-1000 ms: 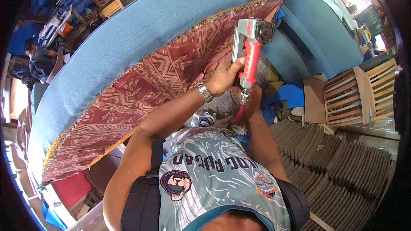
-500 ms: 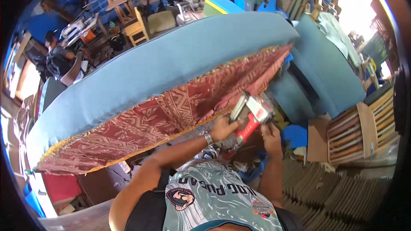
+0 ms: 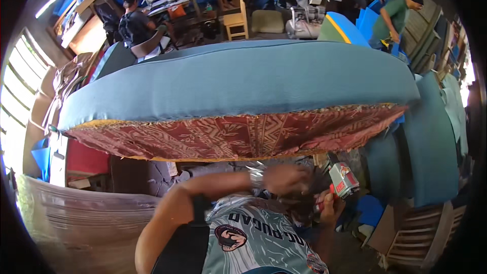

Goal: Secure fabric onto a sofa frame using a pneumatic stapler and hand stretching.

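The right hand (image 3: pixel 329 209) is clamped on a red-and-grey staple gun (image 3: pixel 343 178), with the blurred left hand (image 3: pixel 285 178), grip impossible to tell, at the gun's nine o'clock.

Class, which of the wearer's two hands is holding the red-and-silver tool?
The right hand: it is closed around the red-and-silver tool. The left hand, blurred and wearing a silver wristband, does not appear to grip it.
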Demonstrator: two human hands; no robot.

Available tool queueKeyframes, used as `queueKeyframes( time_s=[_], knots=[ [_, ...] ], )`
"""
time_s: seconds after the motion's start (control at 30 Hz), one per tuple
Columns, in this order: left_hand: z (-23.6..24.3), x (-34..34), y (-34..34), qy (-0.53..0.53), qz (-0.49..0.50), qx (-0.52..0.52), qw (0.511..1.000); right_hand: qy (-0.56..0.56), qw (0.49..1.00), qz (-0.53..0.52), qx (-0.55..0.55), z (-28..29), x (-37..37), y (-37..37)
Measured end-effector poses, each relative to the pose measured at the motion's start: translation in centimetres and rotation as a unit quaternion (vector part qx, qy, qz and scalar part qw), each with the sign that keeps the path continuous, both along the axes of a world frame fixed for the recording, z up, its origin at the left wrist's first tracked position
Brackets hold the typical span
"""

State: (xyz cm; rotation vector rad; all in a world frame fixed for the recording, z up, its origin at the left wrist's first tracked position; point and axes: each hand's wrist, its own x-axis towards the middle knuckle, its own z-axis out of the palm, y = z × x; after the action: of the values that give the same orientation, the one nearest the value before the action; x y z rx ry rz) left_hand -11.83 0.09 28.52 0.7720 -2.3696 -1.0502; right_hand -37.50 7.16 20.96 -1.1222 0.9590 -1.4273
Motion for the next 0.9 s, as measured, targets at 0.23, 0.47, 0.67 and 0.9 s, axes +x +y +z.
queueKeyframes(
  time_s=[0.23,0.47,0.67,0.9],
  knots=[
    [18.6,25.3,-4.5,-0.106,0.236,-0.118,0.959,0.198,0.960,0.025,0.195,-4.5,-1.1,2.1],
    [19.3,33.1,-12.6,-0.238,0.232,-0.069,0.941,0.273,0.936,0.000,0.223,-5.3,6.8,2.7],
    [15.5,33.9,-20.4,-0.279,0.104,0.113,0.948,0.231,0.935,-0.132,0.234,-5.1,13.2,6.9],
    [13.2,26.0,-25.3,-0.190,0.007,0.203,0.960,0.254,0.893,-0.225,0.296,-2.8,15.7,12.6]
  ],
)
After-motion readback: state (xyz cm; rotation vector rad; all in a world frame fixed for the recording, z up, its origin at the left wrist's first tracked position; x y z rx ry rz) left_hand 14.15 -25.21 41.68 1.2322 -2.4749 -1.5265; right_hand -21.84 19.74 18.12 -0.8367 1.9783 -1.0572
